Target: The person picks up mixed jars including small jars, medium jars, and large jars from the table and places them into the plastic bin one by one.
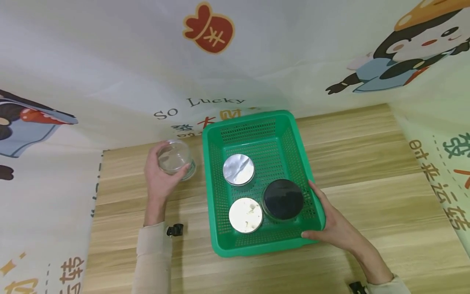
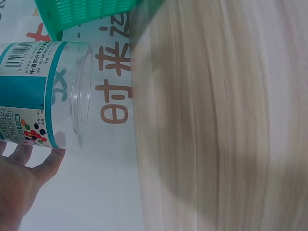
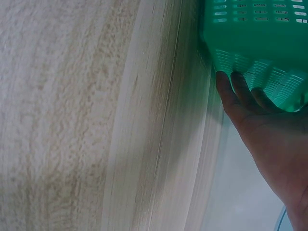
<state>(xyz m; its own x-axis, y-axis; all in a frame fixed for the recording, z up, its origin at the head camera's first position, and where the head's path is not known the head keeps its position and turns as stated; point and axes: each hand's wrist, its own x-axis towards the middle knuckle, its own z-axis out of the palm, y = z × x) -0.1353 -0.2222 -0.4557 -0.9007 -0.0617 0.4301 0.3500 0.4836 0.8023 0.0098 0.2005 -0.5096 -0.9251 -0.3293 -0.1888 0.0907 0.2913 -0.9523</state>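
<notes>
My left hand (image 1: 160,171) grips a clear plastic jar (image 1: 175,155) to the left of a green basket (image 1: 213,208). In the left wrist view the jar has a teal and white label (image 2: 24,91) with a barcode and small coloured dots, and a gap shows between its base and the wooden tabletop. At the basket's near right corner my right hand (image 1: 332,224) holds on, thumb by the front rim and fingers against the right side. Inside the basket stand a jar with a black lid (image 1: 283,199), a silver-topped one (image 1: 238,169) and one with a shiny pale top (image 1: 246,215).
The wood-grain tabletop (image 1: 360,163) carries the basket and meets a printed white backdrop (image 1: 147,61) at the back and both sides. The backdrop's lettering runs just behind the basket's far rim.
</notes>
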